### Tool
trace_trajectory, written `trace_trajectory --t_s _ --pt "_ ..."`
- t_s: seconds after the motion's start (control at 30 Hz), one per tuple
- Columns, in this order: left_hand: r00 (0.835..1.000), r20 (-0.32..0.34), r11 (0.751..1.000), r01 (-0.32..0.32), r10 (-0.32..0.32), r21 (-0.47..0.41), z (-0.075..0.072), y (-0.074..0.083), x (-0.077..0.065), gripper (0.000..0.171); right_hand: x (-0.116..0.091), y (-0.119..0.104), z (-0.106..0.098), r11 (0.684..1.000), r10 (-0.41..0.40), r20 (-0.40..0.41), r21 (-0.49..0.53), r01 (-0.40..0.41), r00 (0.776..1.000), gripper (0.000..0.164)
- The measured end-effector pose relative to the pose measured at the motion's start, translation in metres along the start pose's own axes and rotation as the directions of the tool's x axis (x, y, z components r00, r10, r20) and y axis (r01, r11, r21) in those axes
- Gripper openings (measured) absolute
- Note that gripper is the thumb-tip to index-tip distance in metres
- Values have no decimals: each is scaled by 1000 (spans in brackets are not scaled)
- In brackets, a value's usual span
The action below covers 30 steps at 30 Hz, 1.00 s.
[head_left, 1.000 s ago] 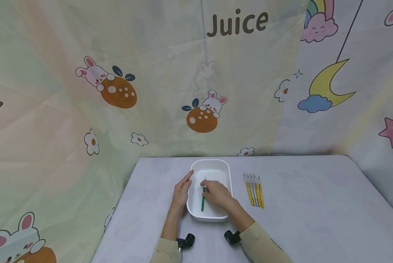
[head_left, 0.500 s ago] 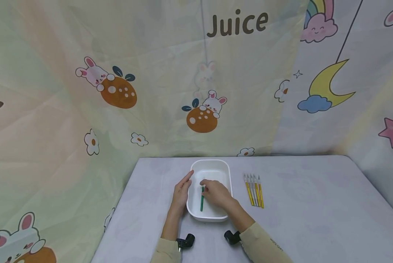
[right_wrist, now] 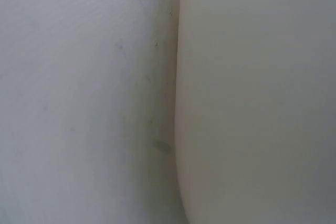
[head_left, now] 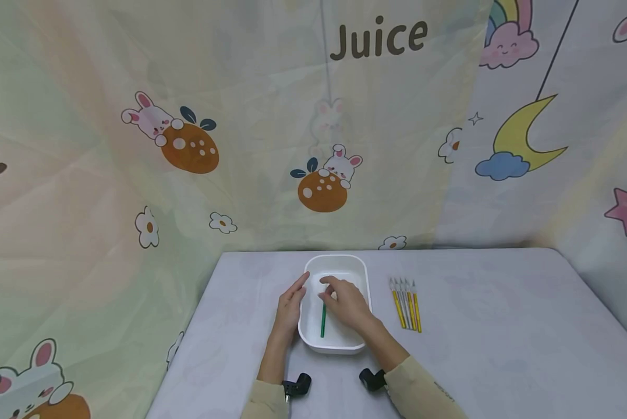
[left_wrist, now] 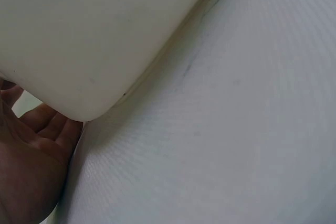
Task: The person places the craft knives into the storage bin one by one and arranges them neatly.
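Note:
In the head view a white plastic tray (head_left: 336,343) stands on the table between the hands. The left hand (head_left: 288,308) lies along its left wall with fingers extended; the left wrist view shows that hand's fingers (left_wrist: 68,129) against the tray's corner. A slim green pencil-like stick (head_left: 323,321) lies lengthwise inside the tray, its far end hidden by the right hand (head_left: 347,302). This hand is over the tray, its thumb and index finger spread apart above the stick. In the right wrist view only the tray's outer wall (right_wrist: 252,98) and the tablecloth show, without the hand.
To the tray's right, several slim yellow and silver pencil-like sticks (head_left: 406,305) with pointed grey tips lie side by side. A white cloth (head_left: 491,349) covers the table. Behind it hangs a printed curtain (head_left: 261,174). Black wrist cameras sit at both cuffs.
The right hand's thumb and fingers have parted from the green stick and risen slightly, leaving it in the tray. The left hand stays where it was.

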<state>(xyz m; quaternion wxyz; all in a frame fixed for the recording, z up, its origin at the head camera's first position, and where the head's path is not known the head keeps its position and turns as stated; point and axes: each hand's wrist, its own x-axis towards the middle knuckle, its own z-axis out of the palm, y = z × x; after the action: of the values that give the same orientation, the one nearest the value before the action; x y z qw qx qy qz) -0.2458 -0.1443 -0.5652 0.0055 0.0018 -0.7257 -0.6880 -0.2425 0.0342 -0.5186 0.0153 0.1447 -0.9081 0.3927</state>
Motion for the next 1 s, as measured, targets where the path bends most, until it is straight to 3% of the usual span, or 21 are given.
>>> trace_trajectory --t_s 0.2,0.4,0.57,1.0 --pt "1000 0 1000 -5 5 -1 0 0 -2 41 0 4 -2 981 -48 -170 177 79 984 36" --pt "1000 -4 1000 -7 7 -9 0 1 -1 41 1 6 -4 965 -48 -277 234 116 960 30" --pt "1000 -6 1000 1 -1 -10 1 1 0 41 -1 9 -5 940 -62 -376 289 181 925 24" --pt "1000 -2 1000 10 -10 -10 0 1 1 40 -6 8 -12 925 -16 -437 334 179 899 23"
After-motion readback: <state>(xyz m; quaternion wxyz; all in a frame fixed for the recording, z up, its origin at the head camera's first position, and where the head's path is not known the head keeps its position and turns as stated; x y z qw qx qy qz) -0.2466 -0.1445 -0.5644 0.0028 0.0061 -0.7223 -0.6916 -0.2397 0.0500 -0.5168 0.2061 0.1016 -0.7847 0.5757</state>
